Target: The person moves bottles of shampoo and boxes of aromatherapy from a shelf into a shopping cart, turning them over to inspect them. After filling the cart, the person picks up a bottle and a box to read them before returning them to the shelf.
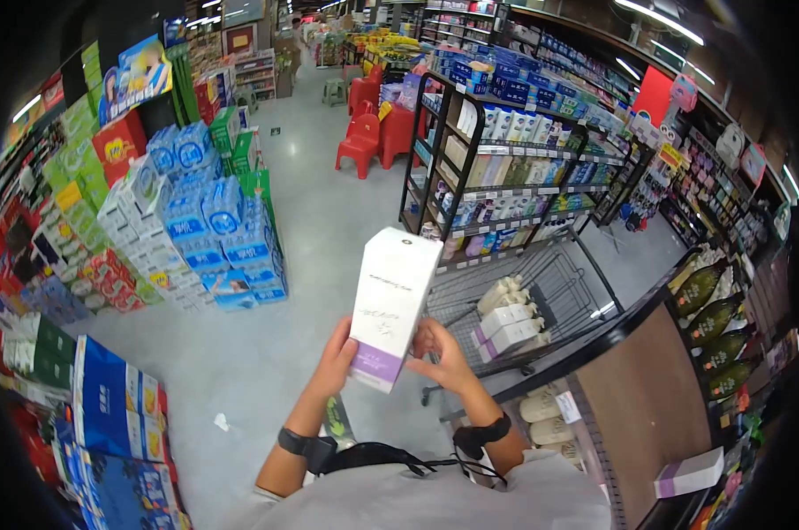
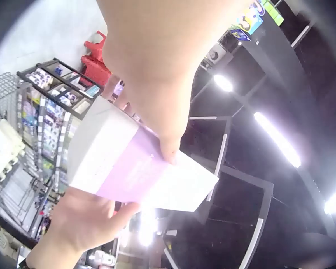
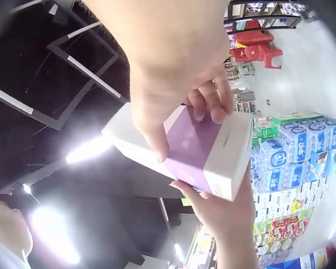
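Note:
A tall white box [image 1: 397, 283] with a purple band stands tilted between my two hands, in front of my chest. My left hand [image 1: 333, 360] grips its lower left side, the thumb lying across the purple band in the left wrist view. From the other side my right hand [image 1: 445, 355] holds the lower right edge. Thumb and bent fingers [image 3: 218, 112] of that hand press on two faces of the box in the right wrist view. Handwriting-like dark print runs along the face toward me.
A wire shopping cart [image 1: 558, 278] at the right carries white-and-purple boxes [image 1: 510, 331] and cream-coloured bottles [image 1: 503, 294]. Another such box [image 1: 689, 474] lies on the brown shelf [image 1: 642, 380]. Stacked water packs [image 1: 227, 221] line the left; red stools [image 1: 359, 141] stand ahead.

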`<state>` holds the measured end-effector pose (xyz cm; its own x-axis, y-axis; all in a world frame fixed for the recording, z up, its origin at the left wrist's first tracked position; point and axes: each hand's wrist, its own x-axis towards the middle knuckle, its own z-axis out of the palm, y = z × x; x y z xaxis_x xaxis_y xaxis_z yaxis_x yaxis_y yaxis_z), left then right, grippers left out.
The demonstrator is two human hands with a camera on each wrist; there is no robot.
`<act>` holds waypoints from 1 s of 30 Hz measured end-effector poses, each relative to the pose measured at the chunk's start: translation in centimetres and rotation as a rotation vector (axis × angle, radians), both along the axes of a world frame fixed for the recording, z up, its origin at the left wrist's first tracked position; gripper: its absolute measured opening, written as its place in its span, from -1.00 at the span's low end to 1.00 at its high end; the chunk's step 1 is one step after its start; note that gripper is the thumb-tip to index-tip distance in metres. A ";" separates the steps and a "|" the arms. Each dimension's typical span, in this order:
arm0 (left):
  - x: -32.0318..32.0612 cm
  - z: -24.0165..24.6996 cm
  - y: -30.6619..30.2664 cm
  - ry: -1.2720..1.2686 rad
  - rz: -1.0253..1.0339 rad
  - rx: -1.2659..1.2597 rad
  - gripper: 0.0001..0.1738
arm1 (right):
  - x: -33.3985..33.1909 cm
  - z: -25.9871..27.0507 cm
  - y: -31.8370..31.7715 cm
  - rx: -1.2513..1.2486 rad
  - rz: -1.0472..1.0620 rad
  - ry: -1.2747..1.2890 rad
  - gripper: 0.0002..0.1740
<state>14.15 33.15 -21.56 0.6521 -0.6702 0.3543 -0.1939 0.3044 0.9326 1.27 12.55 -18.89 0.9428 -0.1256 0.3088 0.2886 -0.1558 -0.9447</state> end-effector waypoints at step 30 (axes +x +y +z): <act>11.6 -13.9 -50.6 -0.432 -1.029 0.660 -0.16 | 1.5 -20.3 -31.2 0.370 -0.808 0.343 -0.15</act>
